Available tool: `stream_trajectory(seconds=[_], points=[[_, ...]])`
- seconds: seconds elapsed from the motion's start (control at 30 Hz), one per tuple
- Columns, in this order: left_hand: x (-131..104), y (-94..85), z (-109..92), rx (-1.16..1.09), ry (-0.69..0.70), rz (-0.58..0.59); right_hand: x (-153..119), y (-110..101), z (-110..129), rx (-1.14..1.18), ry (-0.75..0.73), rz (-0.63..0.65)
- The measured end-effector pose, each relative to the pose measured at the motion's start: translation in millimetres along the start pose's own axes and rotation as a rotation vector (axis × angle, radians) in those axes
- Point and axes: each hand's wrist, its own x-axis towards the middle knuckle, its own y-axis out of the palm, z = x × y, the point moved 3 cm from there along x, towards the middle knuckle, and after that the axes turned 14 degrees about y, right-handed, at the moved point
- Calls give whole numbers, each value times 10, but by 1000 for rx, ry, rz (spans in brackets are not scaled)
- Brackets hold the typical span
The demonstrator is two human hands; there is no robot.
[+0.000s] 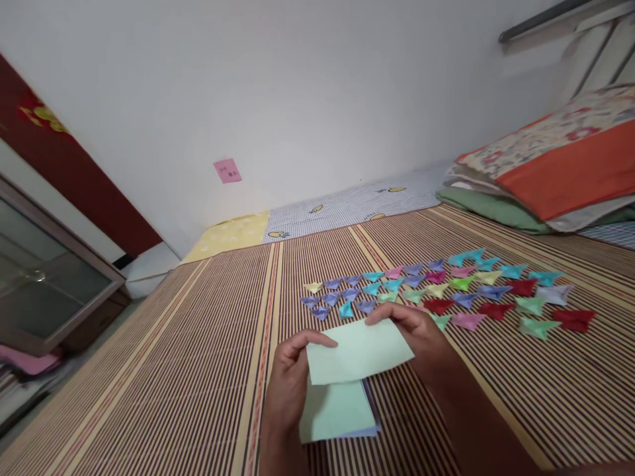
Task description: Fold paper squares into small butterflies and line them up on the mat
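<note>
A pale green sheet of paper is held up between my two hands, its wide side facing me. My left hand pinches its left end, the thumb lying over the front. At the upper right, my right hand grips the same sheet, with its other fingers hidden behind. Below it lies a stack of paper, pale green on top with blue edges showing underneath. Beyond my hands, rows of small folded paper shapes in blue, purple, red, green, pink and yellow rest on the striped mat.
Folded bedding is piled at the right, by the wall. A checked cloth runs along the mat's far edge. A glass-fronted cabinet stands at the left, and a pink note is on the wall.
</note>
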Motion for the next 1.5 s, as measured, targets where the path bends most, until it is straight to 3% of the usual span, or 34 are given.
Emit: stream_trajectory(seconds=[0.2,0.33,0.43,0.57,0.67,0.9,1.07,1.23,1.4,1.5], points=[[19,-5,-81,-89,6,-36,-7,-104,86,-148,-146,0],[-10,38,-45,81,-81,137,-43,-47,99,-228,-202,96],[-32,87,19,151,-142,245,-78,3,92,-213,-139,123],[18,139,30,188,-54,107,-72,-48,100,-124,-50,-40],[52,180,17,172,7,-34,-24,-36,67,-130,-61,-22],[47,237,-4,167,37,10,27,85,-65,-78,-5,-6],[74,229,17,131,85,-90,50,78,-57,-104,-70,22],[81,257,95,-64,48,-156,42,112,-53,-123,-92,-20],[103,336,156,-189,38,-202,-33,237,-15,-145,-2,87],[104,360,171,-234,38,-240,-56,237,2,-186,-19,72]])
